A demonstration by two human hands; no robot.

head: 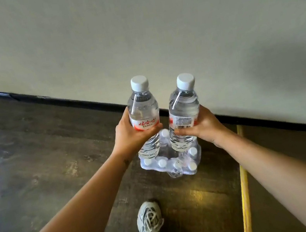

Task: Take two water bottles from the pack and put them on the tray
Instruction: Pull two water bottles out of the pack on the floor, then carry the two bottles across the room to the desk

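My left hand (131,135) grips a clear water bottle (142,109) with a white cap and a red and white label, held upright. A second bottle (184,108) of the same kind, barcode facing me, is upright in my right hand (204,125). Both bottles hang side by side above the shrink-wrapped pack (173,162) on the floor, which holds several more white-capped bottles. No tray is in view.
The dark floor (32,157) meets a pale wall (132,27) along a black skirting strip (84,101) just behind the pack. A yellow line (244,191) runs along the floor on the right. My shoe (148,218) stands below the pack.
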